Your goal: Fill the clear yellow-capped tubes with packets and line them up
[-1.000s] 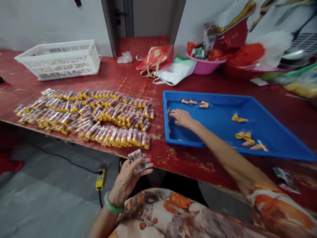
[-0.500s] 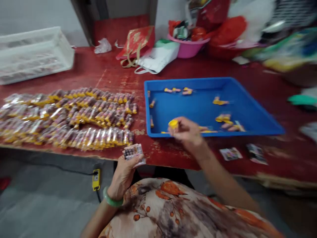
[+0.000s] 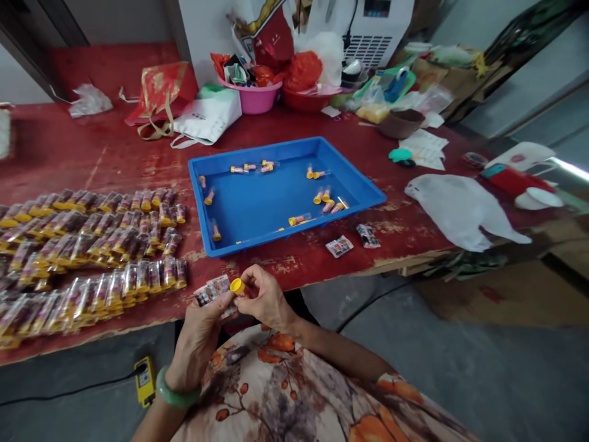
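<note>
My left hand point(image 3: 202, 328) is closed on a small stack of printed packets or cards point(image 3: 212, 290), held just off the table's front edge. Right beside it, my right hand point(image 3: 267, 298) pinches a small tube with a yellow cap point(image 3: 237, 286); the cap faces up and fingers hide most of the tube. A blue tray point(image 3: 285, 147) lies beyond both hands, with several clear yellow-capped tubes point(image 3: 299, 219) scattered in it, pinkish inside. To the left, rows of wrapped yellow-ended tubes point(image 3: 124, 282) lie side by side on the table.
Two printed packets point(image 3: 339, 246) lie before the tray on the red table point(image 3: 294, 270). Behind stand a white bag point(image 3: 209, 116), a red gift bag point(image 3: 168, 92) and a pink basin point(image 3: 257, 98). At right lies a white plastic bag point(image 3: 460, 209). A yellow power socket point(image 3: 145, 380) is on the floor.
My right hand has come from over the tray to my left hand, bringing the yellow-capped tube against the printed stack. The view has turned to the right.
</note>
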`<action>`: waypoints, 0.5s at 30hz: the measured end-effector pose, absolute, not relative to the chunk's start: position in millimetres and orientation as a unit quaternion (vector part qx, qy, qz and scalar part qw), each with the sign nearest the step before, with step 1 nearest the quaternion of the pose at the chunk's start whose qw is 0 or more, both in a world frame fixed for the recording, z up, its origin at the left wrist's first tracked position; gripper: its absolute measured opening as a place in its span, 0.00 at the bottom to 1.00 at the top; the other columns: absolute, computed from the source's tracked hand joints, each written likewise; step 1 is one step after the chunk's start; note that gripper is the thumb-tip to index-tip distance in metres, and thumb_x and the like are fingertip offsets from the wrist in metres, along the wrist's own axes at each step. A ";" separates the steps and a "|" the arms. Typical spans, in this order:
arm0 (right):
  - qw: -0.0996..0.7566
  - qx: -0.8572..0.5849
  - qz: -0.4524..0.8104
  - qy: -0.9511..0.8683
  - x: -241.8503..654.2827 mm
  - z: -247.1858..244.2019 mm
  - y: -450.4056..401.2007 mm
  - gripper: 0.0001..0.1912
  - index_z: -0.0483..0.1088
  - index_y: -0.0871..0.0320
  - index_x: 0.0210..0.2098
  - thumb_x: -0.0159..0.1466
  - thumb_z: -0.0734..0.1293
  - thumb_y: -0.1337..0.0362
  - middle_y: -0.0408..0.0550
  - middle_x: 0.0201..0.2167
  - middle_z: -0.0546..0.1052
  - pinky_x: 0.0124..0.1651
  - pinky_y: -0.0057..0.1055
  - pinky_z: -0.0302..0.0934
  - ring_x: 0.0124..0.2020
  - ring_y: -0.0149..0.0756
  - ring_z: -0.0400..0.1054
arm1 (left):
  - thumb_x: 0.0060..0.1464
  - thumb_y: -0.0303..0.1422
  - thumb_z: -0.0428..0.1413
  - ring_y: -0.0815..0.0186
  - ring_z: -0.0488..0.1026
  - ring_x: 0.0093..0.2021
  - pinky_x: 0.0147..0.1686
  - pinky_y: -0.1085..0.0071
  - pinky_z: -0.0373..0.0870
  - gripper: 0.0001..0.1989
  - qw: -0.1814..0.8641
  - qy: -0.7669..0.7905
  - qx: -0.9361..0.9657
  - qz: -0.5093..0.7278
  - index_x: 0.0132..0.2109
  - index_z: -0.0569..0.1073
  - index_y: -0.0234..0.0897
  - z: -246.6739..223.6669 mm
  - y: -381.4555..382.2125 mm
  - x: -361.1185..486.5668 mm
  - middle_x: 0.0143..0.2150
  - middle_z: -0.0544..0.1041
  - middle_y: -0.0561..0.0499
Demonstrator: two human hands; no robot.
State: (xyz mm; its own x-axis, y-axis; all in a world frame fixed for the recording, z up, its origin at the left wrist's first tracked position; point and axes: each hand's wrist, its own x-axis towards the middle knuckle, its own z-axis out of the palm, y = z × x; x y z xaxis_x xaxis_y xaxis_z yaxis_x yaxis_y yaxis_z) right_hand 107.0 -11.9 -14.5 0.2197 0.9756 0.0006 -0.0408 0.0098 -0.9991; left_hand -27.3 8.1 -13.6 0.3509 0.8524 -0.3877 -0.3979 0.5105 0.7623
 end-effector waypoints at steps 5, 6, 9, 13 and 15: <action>0.565 -0.528 0.491 -0.401 113.4 -18.1 -15.6 0.13 0.63 0.57 0.29 0.43 0.68 0.66 0.38 0.24 0.68 0.28 0.24 0.53 0.26 0.28 0.60 | 0.41 0.31 0.69 0.67 0.76 0.28 0.28 0.73 0.76 0.19 0.770 0.423 0.272 0.394 0.42 0.78 0.33 -14.9 3.3 -25.1 0.35 0.80 0.47; 0.566 -0.527 0.496 -0.395 115.1 -18.9 -16.8 0.13 0.63 0.58 0.29 0.44 0.68 0.65 0.38 0.24 0.68 0.28 0.24 0.53 0.26 0.28 0.60 | 0.41 0.32 0.69 0.66 0.76 0.30 0.28 0.73 0.76 0.19 0.767 0.427 0.272 0.394 0.43 0.78 0.34 -14.5 2.7 -25.1 0.37 0.80 0.47; 0.568 -0.524 0.509 -0.379 121.2 -20.6 -20.8 0.14 0.64 0.58 0.30 0.45 0.71 0.65 0.38 0.25 0.68 0.29 0.24 0.53 0.26 0.28 0.60 | 0.43 0.33 0.68 0.64 0.77 0.33 0.31 0.72 0.77 0.19 0.770 0.421 0.282 0.388 0.44 0.78 0.33 -13.3 2.5 -25.5 0.41 0.80 0.44; 0.573 -0.520 0.516 -0.368 130.8 -21.9 -22.7 0.15 0.69 0.57 0.33 0.48 0.75 0.63 0.40 0.29 0.72 0.34 0.25 0.58 0.31 0.29 0.64 | 0.40 0.33 0.70 0.62 0.78 0.33 0.32 0.69 0.77 0.19 0.758 0.425 0.271 0.413 0.41 0.79 0.32 -14.3 6.2 -26.5 0.38 0.81 0.44; 0.565 -0.516 0.525 -0.373 134.9 -22.7 -23.1 0.15 0.72 0.57 0.34 0.48 0.76 0.62 0.40 0.31 0.73 0.37 0.25 0.59 0.33 0.30 0.65 | 0.38 0.32 0.70 0.62 0.77 0.32 0.32 0.69 0.76 0.19 0.749 0.429 0.254 0.436 0.40 0.79 0.32 -15.5 7.4 -26.7 0.37 0.81 0.46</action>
